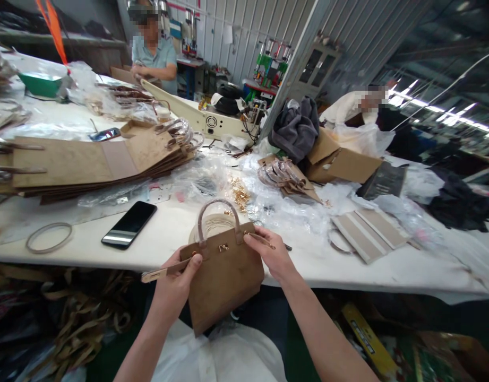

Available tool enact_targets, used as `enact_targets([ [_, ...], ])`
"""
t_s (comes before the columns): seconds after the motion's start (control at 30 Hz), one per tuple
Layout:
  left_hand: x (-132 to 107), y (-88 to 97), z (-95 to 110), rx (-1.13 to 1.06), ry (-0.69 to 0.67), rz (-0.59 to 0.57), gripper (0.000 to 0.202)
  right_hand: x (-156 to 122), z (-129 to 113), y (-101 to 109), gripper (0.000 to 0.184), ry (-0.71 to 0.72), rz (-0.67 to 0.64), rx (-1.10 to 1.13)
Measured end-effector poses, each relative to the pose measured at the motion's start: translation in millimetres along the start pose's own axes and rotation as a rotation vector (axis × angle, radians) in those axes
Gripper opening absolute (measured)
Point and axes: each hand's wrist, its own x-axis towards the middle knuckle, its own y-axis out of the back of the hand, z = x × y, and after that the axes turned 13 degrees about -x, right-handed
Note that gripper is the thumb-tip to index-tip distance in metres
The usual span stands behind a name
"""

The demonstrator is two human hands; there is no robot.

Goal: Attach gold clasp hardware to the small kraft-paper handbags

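A brown handbag (224, 284) is held tilted against the table's front edge, one arched handle (218, 204) standing up from its top. A small gold-coloured clasp (223, 248) sits near its upper middle. My left hand (180, 276) grips the bag's upper left corner, thumb on the front, with a narrow strap (160, 272) sticking out leftward beside the fingers. At the upper right corner my right hand (270, 252) is closed on the bag, and a second thin strap (264, 240) runs along its fingers. The fingers behind the bag are hidden.
Left of the bag lies a black phone (129, 225), with a ring-shaped strip (49, 237) beyond. A stack of brown bag panels (77, 162), gold fittings (239, 193), flat striped panels (367, 233) and a cardboard box (343, 162) cover the table. Two people are farther back.
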Motion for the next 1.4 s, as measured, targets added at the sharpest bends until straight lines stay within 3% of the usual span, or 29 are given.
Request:
enact_targets([
  [0.13, -3.9, 3.4, -2.9, -0.027, -0.008, -0.004, 0.046, -2.0, -6.0, 5.7, 0.049, -0.002, -0.091, -0.015],
  [0.2, -5.3, 4.8, -1.8, -0.028, -0.018, 0.006, 0.046, -2.4, -1.7, 2.9, 0.046, -0.002, -0.072, -0.016],
  [0.37, -7.7, 0.6, 0.4, 0.028, -0.036, 0.015, 0.046, -7.2, 18.0, -21.2, 0.036, 0.116, 0.221, -0.136],
  [0.47, -8.0, -3.4, 0.1, 0.033, -0.061, 0.012, 0.045, -9.4, 25.3, -31.2, 0.037, 0.128, 0.307, -0.149],
  [0.57, -7.8, -3.4, 0.5, 0.033, -0.056, 0.025, 0.043, -8.7, 24.3, -28.1, 0.043, 0.067, 0.244, -0.087],
  [0.8, -12.1, -1.9, 6.3, -0.086, -0.007, 0.073, 0.049, -7.7, -5.5, -3.1, 0.052, 0.047, -0.141, -0.022],
  [0.87, -14.4, -2.1, 8.7, -0.092, 0.016, 0.066, 0.051, -9.0, -7.6, -3.4, 0.05, 0.038, -0.158, -0.036],
  [1.23, -18.1, -10.1, 10.8, -0.032, -0.014, 0.058, 0.046, -15.6, 25.9, -56.1, 0.033, 0.248, 0.417, -0.412],
  [1.3, -16.5, -9.7, 9.9, -0.031, -0.017, 0.064, 0.046, -14.6, 25.5, -55.0, 0.032, 0.242, 0.412, -0.401],
  [1.4, -14.2, -4.7, 7.8, -0.039, -0.018, 0.091, 0.047, -11.6, 18.9, -41.4, 0.034, 0.167, 0.245, -0.317],
])
